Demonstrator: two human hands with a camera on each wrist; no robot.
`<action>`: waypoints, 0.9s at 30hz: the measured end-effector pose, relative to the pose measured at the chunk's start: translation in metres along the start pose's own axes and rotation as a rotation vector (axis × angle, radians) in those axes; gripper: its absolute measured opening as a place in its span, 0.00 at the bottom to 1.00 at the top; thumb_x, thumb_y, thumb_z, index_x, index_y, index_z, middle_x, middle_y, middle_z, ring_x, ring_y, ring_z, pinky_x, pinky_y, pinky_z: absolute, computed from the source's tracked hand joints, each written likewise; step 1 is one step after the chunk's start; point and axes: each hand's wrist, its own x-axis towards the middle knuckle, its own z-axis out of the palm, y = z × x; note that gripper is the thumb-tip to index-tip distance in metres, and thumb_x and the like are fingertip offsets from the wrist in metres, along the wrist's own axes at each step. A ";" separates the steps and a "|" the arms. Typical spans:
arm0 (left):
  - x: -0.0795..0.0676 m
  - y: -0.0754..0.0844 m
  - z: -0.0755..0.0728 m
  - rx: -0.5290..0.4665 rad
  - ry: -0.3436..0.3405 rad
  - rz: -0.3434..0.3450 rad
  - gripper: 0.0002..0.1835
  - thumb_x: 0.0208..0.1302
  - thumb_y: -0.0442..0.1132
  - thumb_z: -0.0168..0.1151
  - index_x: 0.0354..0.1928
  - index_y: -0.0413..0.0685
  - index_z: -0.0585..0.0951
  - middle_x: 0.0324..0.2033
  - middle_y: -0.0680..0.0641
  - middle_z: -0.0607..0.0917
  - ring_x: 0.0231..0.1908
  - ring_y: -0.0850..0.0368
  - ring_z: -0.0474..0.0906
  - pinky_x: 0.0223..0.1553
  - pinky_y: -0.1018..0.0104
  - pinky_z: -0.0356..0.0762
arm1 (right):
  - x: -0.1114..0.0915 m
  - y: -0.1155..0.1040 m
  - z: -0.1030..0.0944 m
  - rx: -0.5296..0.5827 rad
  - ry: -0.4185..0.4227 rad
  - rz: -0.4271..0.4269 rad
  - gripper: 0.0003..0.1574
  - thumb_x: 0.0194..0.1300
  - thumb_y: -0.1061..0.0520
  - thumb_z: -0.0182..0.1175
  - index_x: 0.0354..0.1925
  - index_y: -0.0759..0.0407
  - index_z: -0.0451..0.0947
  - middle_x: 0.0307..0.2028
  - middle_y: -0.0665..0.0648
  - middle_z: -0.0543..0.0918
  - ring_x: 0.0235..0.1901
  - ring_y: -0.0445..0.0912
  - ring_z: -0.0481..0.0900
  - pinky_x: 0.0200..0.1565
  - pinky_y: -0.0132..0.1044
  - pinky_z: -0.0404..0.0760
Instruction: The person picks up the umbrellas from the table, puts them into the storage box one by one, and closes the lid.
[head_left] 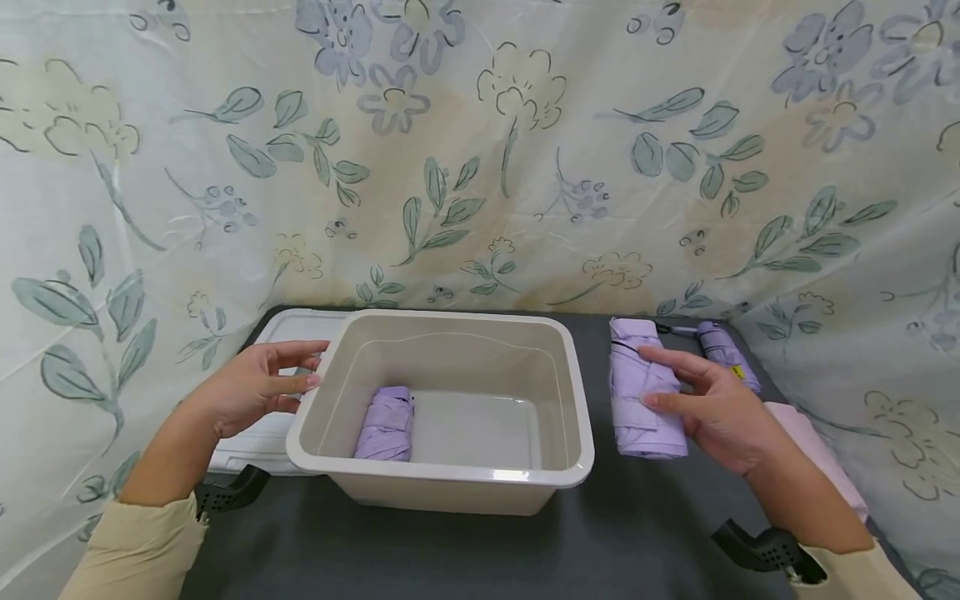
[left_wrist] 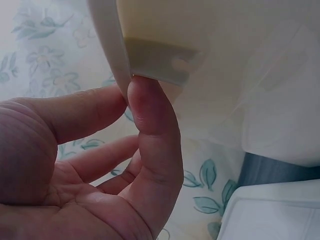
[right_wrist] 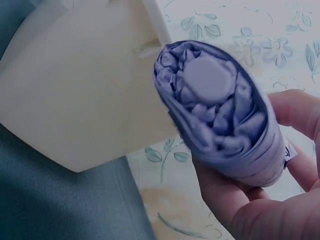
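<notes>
A beige plastic storage bin stands mid-table. My left hand pinches its left rim between thumb and finger, as the left wrist view shows at the rim. Inside the bin, a lavender folded umbrella lies toward the left. To the right of the bin, my right hand holds a second lavender folded umbrella, thumb on one side and fingers on the other. Its gathered fabric and round end cap face the right wrist camera. The palm side of the right hand is mostly hidden in the head view.
A white lid lies left of the bin, partly under its rim. Behind my right hand are another rolled purple umbrella with a yellow tag and a pink item. Flowered fabric hangs around the dark table.
</notes>
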 end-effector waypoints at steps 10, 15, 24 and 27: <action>-0.001 -0.005 0.003 -0.007 0.004 0.020 0.37 0.71 0.33 0.63 0.76 0.30 0.60 0.49 0.53 0.83 0.46 0.60 0.85 0.44 0.60 0.88 | -0.001 -0.010 0.010 -0.009 0.021 0.016 0.41 0.71 0.68 0.60 0.76 0.44 0.66 0.61 0.51 0.71 0.50 0.47 0.82 0.47 0.45 0.88; -0.002 -0.007 0.004 -0.005 0.005 0.025 0.36 0.71 0.33 0.63 0.76 0.31 0.60 0.49 0.53 0.82 0.47 0.61 0.85 0.45 0.60 0.88 | 0.000 -0.015 0.011 -0.027 0.021 0.015 0.40 0.72 0.67 0.60 0.76 0.43 0.66 0.61 0.51 0.73 0.50 0.48 0.82 0.47 0.45 0.88; -0.005 -0.010 0.006 -0.010 0.012 0.038 0.37 0.72 0.33 0.63 0.76 0.30 0.59 0.52 0.59 0.82 0.49 0.63 0.84 0.45 0.59 0.87 | 0.003 -0.020 0.016 0.007 -0.006 0.048 0.38 0.73 0.65 0.59 0.74 0.39 0.68 0.60 0.51 0.73 0.52 0.50 0.81 0.48 0.47 0.88; -0.005 -0.012 0.006 -0.019 0.014 0.038 0.37 0.72 0.33 0.63 0.76 0.30 0.58 0.53 0.61 0.82 0.49 0.63 0.84 0.45 0.59 0.87 | 0.004 -0.021 0.022 0.030 -0.014 0.052 0.38 0.73 0.65 0.59 0.74 0.40 0.68 0.62 0.51 0.73 0.54 0.50 0.80 0.49 0.47 0.87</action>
